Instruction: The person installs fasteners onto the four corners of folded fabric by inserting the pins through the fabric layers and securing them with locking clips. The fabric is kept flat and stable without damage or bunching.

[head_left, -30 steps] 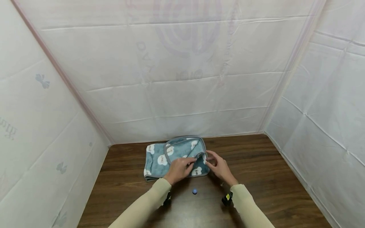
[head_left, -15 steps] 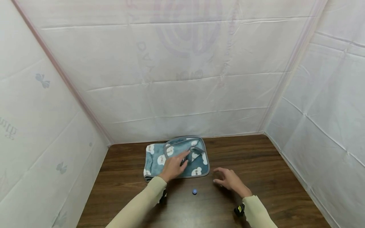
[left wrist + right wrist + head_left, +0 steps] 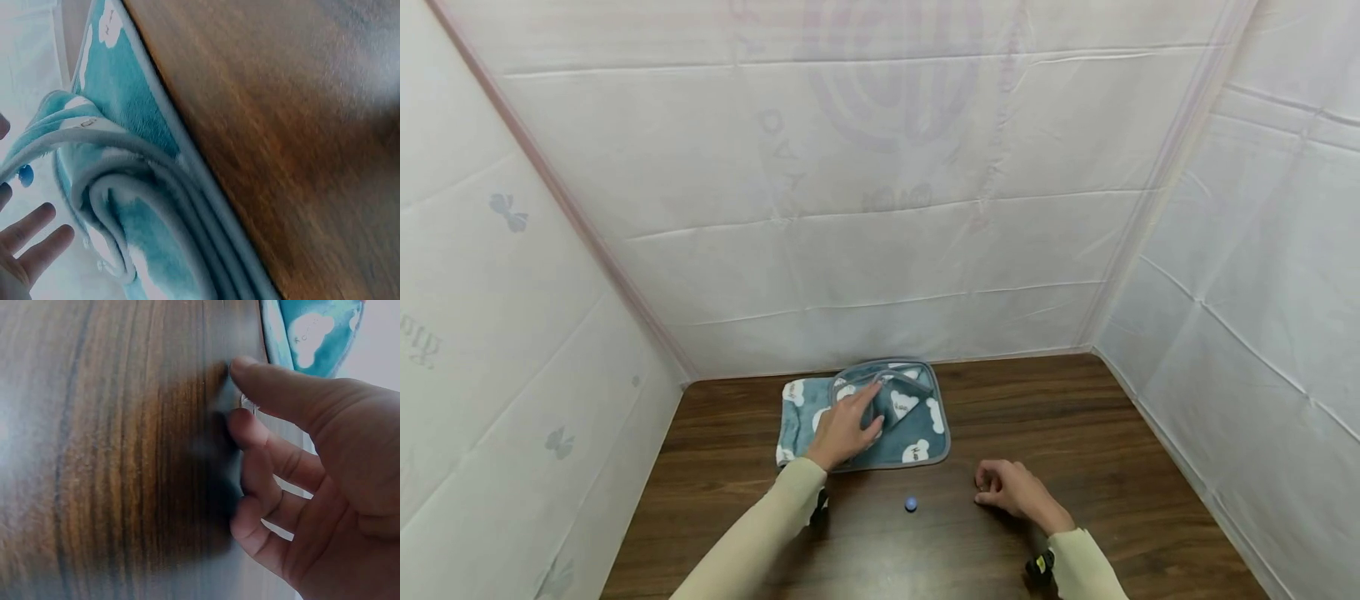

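Note:
A folded blue-grey fleece cloth (image 3: 887, 446) with white printed cloud shapes and grey piping lies at the table's back edge. My left hand (image 3: 842, 427) reaches over it, fingers extended. Its fingertips are at the raised, curling flap of the cloth, with the thumb apart. In the left wrist view a small blue ball (image 3: 25, 176) shows by the flap's edge near the fingers. My right hand (image 3: 1018, 492) is low over the wood, thumb and index bent towards each other with a gap. A tiny clear, shiny piece (image 3: 249, 403) shows in that gap; its kind is unclear.
A small blue ball (image 3: 911, 504) sits on the dark wooden table (image 3: 1112, 450) between the hands, in front of the cloth. White sheet walls (image 3: 880, 275) enclose the table at the back and both sides.
My left hand has moved left, and the cloth's flap has shifted left with it. My right hand has left the cloth's right edge and come down and nearer over the table.

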Demonstrator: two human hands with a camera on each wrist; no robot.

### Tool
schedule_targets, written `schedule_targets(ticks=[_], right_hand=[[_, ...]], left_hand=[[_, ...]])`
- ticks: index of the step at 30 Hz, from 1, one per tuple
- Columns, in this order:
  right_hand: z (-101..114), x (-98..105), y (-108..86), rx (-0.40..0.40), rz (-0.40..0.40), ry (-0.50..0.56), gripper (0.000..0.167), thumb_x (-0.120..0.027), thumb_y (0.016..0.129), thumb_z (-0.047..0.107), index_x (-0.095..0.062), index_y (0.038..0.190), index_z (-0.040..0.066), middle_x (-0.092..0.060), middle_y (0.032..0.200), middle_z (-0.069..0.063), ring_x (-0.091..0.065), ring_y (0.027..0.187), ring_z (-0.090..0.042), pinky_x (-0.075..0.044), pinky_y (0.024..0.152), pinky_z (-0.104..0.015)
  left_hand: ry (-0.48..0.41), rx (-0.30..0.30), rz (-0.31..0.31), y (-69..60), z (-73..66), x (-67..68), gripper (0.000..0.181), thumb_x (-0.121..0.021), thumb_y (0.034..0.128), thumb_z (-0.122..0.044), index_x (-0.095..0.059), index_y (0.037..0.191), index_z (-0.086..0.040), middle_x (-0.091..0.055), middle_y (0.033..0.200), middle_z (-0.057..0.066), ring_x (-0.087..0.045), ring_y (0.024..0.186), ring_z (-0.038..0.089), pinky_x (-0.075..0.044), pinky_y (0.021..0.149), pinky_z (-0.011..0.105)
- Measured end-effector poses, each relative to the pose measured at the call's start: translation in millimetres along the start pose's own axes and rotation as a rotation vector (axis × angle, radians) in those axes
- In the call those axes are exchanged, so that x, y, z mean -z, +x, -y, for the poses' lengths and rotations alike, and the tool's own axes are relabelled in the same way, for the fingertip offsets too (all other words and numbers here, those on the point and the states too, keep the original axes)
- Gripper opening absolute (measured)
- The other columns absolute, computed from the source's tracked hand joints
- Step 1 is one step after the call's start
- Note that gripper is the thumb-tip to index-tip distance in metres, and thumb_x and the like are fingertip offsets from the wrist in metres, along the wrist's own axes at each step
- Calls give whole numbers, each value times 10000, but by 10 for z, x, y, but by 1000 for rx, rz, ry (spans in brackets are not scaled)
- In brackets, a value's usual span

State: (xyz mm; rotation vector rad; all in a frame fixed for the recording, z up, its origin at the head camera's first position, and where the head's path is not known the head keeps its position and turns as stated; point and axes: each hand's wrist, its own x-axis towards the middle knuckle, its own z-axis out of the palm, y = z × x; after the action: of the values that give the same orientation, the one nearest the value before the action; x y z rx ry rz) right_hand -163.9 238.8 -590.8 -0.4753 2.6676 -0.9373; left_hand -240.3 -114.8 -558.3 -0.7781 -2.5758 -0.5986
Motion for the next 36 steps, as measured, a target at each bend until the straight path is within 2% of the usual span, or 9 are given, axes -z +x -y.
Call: schedule_targets(ticks=[2,4,9,11,12,20,23,27,36], right_hand=[[-13,-11,-6,15,-11,-7,162,-816,898,208,-656,875,219,-560,686,98,-513,574,-70,-413,512,-267],[-23,-15,-13,36,-26,-14,163,-812,897,185,-663,846,229,-559,681,117,-510,573,-50,-415,515,-259],[-56,-29,-15,97,-71,-17,198,-807,890,125,-659,796,217,-555,663,146,-497,568,-7,-423,521,-240],[-72,-32,-13,110,-82,-11,206,-801,893,108,-651,788,204,-554,660,143,-492,567,-1,-425,526,-235],[-76,-31,-12,113,-85,-7,207,-795,898,103,-649,788,201,-555,664,141,-492,572,0,-426,533,-232],[-82,-7,-36,69,-116,15,195,-756,928,98,-631,816,199,-565,705,124,-500,618,-12,-428,576,-231],[-85,2,-43,71,-147,2,187,-749,929,93,-629,831,198,-571,706,129,-500,614,-6,-429,577,-229],[-105,17,-50,67,-184,-5,179,-741,934,94,-628,842,198,-570,704,138,-493,611,2,-425,574,-226],[-153,55,-82,42,-227,-4,183,-753,928,89,-637,850,207,-613,755,136,-506,651,-8,-434,600,-239]], left_hand=[[-4,16,13,-4,26,12,623,-739,949,-283,-531,1507,-102,-609,1432,130,-682,822,280,-358,413,242],[-17,31,28,-9,50,23,638,-739,949,-279,-516,1518,-97,-594,1447,135,-687,967,322,-408,432,273],[-41,60,55,-17,100,54,648,-726,965,-258,-480,1536,-75,-554,1482,169,-659,1124,371,-522,524,383],[-42,64,52,-20,119,63,647,-725,968,-250,-476,1535,-64,-549,1482,185,-642,1170,388,-557,605,430],[-44,63,46,-23,128,66,643,-726,968,-244,-480,1530,-54,-552,1476,194,-638,1178,397,-570,647,458],[-75,83,10,-82,207,68,624,-731,961,-203,-495,1506,-11,-538,1473,237,-685,1031,393,-565,655,492],[-98,117,16,-105,240,77,628,-726,967,-203,-485,1513,-7,-526,1486,235,-663,1114,395,-570,799,538],[-103,166,31,-143,286,86,625,-715,977,-221,-482,1512,2,-521,1493,232,-624,1202,408,-533,929,568],[-91,293,95,-230,343,89,601,-688,998,-294,-512,1491,1,-544,1471,228,-570,1280,430,-495,991,583]])
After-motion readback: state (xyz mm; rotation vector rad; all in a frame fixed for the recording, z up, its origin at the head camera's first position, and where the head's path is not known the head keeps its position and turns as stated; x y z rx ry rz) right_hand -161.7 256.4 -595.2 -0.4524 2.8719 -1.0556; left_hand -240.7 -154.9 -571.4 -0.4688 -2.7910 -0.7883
